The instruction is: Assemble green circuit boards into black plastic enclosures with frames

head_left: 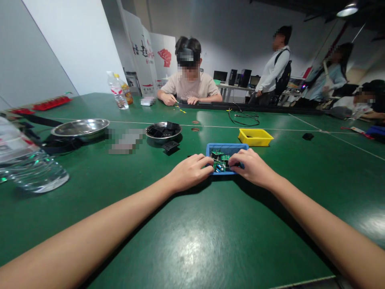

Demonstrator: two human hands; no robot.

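A blue plastic bin (228, 147) in front of me holds several small green circuit boards (223, 157) with components on them. My left hand (192, 172) is at the bin's left side, fingers curled, tips just over the rim. Whatever lies between those fingertips is hidden. From the right, my right hand (252, 166) reaches over the bin's wall, thumb and fingers drawn together among the boards. A small part in that pinch cannot be made out.
Behind the bin stands a yellow bin (255, 139). To the left are a steel bowl of black parts (164, 131), a black piece (171, 147), a steel dish (80, 129) and a large water bottle (30, 164). A person (189, 80) sits opposite, near black cables (243, 118).
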